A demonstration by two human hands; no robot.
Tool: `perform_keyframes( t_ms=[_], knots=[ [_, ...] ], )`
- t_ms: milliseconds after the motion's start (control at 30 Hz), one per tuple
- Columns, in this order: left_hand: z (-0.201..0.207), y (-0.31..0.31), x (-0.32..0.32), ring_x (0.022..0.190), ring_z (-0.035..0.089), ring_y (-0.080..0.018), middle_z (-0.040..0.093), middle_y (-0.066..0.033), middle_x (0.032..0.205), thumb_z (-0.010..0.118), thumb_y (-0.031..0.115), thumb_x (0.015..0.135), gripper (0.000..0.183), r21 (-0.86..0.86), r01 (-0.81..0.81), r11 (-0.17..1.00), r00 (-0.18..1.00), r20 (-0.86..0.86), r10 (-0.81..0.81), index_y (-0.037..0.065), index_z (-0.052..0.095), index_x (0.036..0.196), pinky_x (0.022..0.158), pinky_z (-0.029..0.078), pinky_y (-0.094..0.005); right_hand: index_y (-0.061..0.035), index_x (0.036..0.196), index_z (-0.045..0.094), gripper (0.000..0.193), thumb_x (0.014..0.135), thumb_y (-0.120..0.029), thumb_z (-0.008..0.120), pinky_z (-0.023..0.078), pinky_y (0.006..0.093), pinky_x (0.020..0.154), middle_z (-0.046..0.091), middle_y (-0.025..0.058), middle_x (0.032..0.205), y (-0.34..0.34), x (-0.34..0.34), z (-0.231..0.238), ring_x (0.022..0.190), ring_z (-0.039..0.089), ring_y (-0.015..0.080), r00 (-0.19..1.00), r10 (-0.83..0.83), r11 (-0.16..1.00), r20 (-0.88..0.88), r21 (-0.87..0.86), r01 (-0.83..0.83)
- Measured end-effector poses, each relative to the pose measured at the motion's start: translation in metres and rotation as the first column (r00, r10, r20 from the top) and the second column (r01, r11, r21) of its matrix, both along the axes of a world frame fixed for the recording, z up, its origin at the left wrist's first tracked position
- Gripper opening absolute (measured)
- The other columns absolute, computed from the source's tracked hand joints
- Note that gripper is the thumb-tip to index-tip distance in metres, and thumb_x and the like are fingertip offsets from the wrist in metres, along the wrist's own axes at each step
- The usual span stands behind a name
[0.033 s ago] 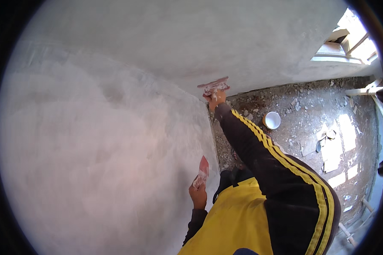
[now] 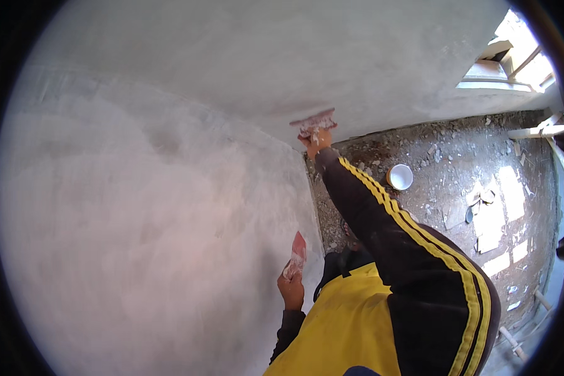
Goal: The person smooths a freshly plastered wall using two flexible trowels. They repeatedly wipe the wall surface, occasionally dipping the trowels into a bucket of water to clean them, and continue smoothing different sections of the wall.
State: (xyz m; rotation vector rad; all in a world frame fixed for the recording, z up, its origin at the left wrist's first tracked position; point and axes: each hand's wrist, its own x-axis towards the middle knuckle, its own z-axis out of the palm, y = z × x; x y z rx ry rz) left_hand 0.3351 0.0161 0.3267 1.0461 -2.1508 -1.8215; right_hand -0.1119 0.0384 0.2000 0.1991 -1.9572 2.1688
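Note:
My right hand (image 2: 318,141) reaches out to the far wall (image 2: 357,56), its fingers closed round a wide reddish plastering blade (image 2: 313,120). White paste smears the blade and my fingers. The blade's long edge lies at the wall's surface, low down near the corner. Closer to me, my left hand (image 2: 291,289) grips a red putty knife (image 2: 299,248) with its pointed end up. White paste coats its lower part. This hand is beside the left wall (image 2: 138,219), which has a patchy whitish coat; whether it touches the wall I cannot tell.
A white bucket (image 2: 400,177) stands on the rubble-strewn floor (image 2: 420,147), right of my right forearm. Further right lie small items in sunlit patches (image 2: 486,197). A window opening (image 2: 507,59) is at the upper right. Pale poles (image 2: 536,133) stick in at the right edge.
My right hand and the wide blade have shifted very slightly up and left along the far wall, and more of the blade's face shows. My left hand is almost still.

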Motion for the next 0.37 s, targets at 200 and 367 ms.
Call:
perform_keyframes(
  t_ms=[200, 367],
  knots=[
    [-0.01, -0.002, 0.003, 0.108, 0.068, -0.0178, 0.072, -0.0104, 0.119, 0.056, -0.008, 0.089, 0.04, 0.006, -0.047, 0.999, 0.996, 0.072, 0.047, -0.011, 0.065, 0.127, 0.097, 0.049, -0.0288, -0.0067, 0.099, 0.071, 0.017, 0.088, -0.019, 0.077, 0.055, 0.0418, 0.069, 0.075, 0.0118, 0.096, 0.01, -0.025, 0.124, 0.084, 0.072, 0.0299, 0.941, -0.064, 0.998, -0.332, -0.034, 0.056],
    [-0.005, -0.001, -0.006, 0.109, 0.069, -0.019, 0.073, -0.0108, 0.119, 0.057, -0.007, 0.088, 0.041, -0.037, 0.046, 0.998, 0.992, 0.116, -0.041, -0.008, 0.066, 0.128, 0.099, 0.049, -0.0292, -0.0078, 0.133, 0.059, 0.042, 0.094, -0.015, 0.073, 0.061, 0.0385, 0.078, 0.071, 0.0113, 0.12, 0.059, 0.074, 0.22, 0.097, 0.073, 0.0264, 0.895, 0.427, 0.542, 0.124, -0.828, -0.144]
  ],
)
